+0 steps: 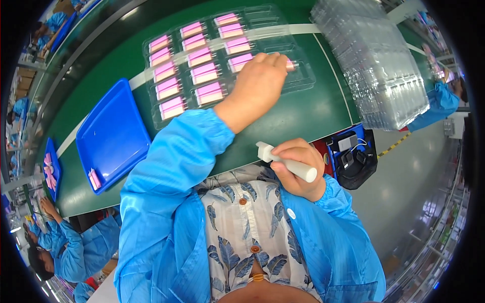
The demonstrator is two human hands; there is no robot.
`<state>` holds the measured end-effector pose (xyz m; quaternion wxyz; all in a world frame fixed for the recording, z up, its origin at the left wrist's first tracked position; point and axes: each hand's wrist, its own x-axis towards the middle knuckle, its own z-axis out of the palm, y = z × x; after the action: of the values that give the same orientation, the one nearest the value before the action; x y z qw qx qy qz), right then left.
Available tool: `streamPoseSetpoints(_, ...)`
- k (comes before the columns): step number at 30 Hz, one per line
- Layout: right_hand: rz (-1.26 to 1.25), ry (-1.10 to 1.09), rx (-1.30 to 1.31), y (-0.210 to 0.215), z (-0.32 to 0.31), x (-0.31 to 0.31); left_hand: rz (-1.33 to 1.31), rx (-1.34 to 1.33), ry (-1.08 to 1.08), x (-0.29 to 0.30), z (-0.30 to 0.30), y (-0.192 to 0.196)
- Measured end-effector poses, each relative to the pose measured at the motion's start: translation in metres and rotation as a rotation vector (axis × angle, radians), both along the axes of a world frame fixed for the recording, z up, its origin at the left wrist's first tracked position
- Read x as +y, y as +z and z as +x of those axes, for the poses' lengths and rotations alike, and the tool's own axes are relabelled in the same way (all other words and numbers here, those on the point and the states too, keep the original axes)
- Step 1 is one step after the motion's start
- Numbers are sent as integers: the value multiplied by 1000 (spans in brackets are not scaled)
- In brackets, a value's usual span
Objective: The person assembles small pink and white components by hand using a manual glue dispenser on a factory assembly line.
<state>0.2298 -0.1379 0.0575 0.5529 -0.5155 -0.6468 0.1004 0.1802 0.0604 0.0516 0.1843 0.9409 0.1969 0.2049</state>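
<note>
My left hand (260, 83) reaches over the clear plastic tray (235, 101) with its fingers bent down and closed on a small pink-and-white block (290, 64), mostly hidden beneath them. Rows of similar pink-and-cream rectangular blocks (204, 73) with small dark tips at one end lie in the tray's compartments. Closer to my body, my right hand (301, 169) is closed around a white tapered handle-like tool (298, 168). Its squarish white head (263, 151) points left, above the table's near edge.
A blue tray (113, 136) holding a few pink pieces (94, 179) lies at left on the green table (273, 126). Tall stacked clear trays (376, 65) stand at right. Below them sits a dark bin (356, 161) with devices and cables. Co-workers in blue sit at left and right.
</note>
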Motion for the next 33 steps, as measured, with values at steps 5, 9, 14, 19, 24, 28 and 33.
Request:
streamPoseSetpoints(5, -21, -13, 24, -3, 6, -4, 193, -116, 92, -29, 12, -34)
streamPoseSetpoints(9, -87, 57, 140, -17, 6, -3, 184, -110, 99, -51, -52, -21)
streamPoseSetpoints(14, -104, 163, 243, -18, -5, 5, 297, -284, 470, -32, -199, -5)
streamPoseSetpoints(19, -195, 319, 193, -17, -29, 48, 463, -10, 1314, -30, -384, 4)
streamPoseSetpoints(24, -208, 458, 27, 4, -83, 74, 234, 256, 1529, -28, -476, -25)
streamPoseSetpoints(28, -214, 445, -57, 12, -96, 79, 174, 338, 1446, -16, -479, -34)
streamPoseSetpoints(33, -204, 399, -42, 15, -91, 74, 226, 97, 1384, -17, -437, -23)
